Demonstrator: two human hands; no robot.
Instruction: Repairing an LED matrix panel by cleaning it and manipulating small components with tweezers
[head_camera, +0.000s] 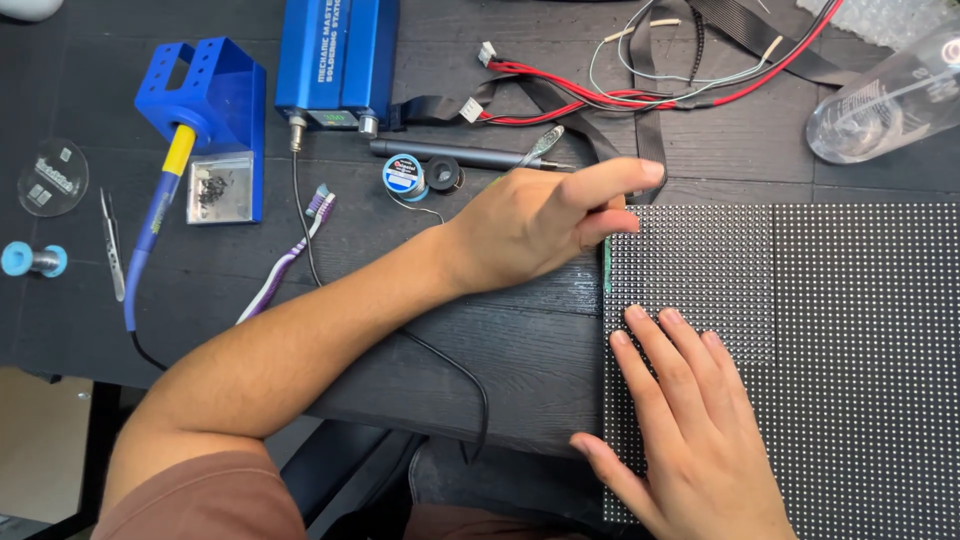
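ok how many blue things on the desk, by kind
soldering station: 1
iron stand: 1
soldering iron with blue handle: 1
blue solder spool: 1
light blue spool: 1
total: 5

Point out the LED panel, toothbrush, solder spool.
LED panel (860, 330), head view, bare dotted face.
Toothbrush (285, 262), head view, mid handle.
Solder spool (404, 176), head view, blue top label.

Left hand (535, 225) and right hand (690, 430) touch dotted panel (850, 330).
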